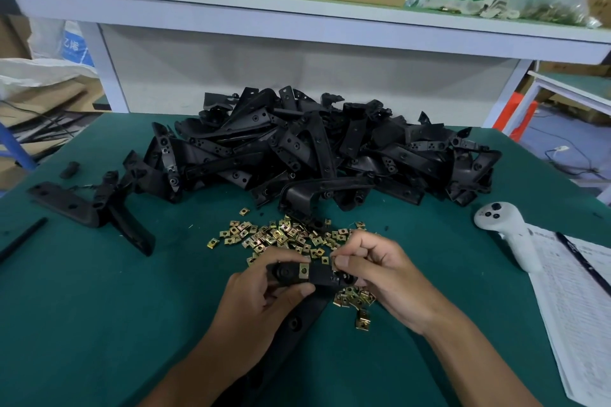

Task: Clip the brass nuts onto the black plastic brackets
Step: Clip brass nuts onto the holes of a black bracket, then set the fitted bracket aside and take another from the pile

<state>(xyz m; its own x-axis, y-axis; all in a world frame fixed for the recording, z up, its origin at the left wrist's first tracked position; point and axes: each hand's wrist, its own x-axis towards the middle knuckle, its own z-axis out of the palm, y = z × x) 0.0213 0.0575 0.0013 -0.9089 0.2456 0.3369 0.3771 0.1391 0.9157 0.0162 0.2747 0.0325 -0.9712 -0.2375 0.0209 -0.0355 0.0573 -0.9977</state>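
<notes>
Black plastic bracket (317, 276), already wearing one brass clip nut (304, 271), is being held just above the green mat (99, 307): the left hand (261, 301) is gripping its left end while the right hand (380, 274) is pinching another nut at its right end. Loose brass nuts (281, 236) are lying scattered just beyond the hands, a heap of black brackets (314, 149) is sitting behind them, and a white controller (509, 231) is resting beside papers (578, 307) at right.

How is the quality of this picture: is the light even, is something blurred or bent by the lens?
Head view: soft, even light with weak shadows under the hands. The wide lens bends the shelf edge into a curve. The black bracket held by the left hand and right hand is fairly sharp; the brass nuts are slightly soft. The black bracket pile loses detail in its dark parts.
</notes>
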